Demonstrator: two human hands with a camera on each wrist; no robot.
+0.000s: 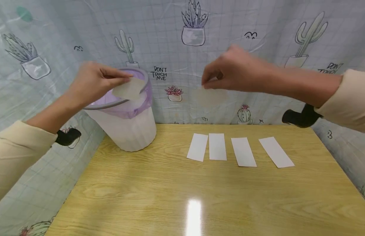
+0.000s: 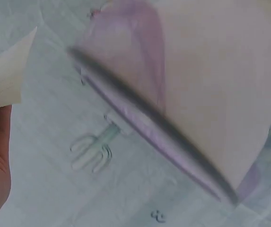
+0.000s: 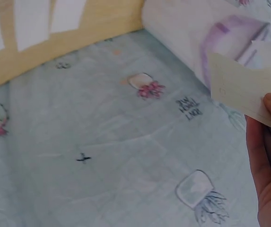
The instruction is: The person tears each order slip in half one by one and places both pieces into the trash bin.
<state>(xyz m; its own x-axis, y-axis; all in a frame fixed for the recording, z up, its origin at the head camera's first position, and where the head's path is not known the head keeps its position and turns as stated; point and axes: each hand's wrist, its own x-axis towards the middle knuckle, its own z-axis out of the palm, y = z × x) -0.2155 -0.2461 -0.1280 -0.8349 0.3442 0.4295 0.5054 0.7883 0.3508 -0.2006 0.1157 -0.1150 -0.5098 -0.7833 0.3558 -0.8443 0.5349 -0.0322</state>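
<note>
My left hand [image 1: 92, 80] pinches a pale scrap of paper [image 1: 130, 88] between thumb and fingertips, and the scrap overlaps the rim of the waste bin [image 1: 135, 131] in the head view. The bin is white with a grey rim and a purple liner [image 1: 132, 113]. Raised to the right of the bin, my right hand [image 1: 229, 72] pinches another scrap by its edge. This cream-coloured scrap [image 3: 239, 87] shows faint lines in the right wrist view; motion blurs it in the head view.
Several white paper strips lie side by side on the wooden table [image 1: 141, 196], among them a leftmost strip [image 1: 197, 147] and a rightmost strip [image 1: 276, 152]. The bin stands at the table's far left corner. Behind the table hangs a cactus-printed curtain [image 1: 158, 29].
</note>
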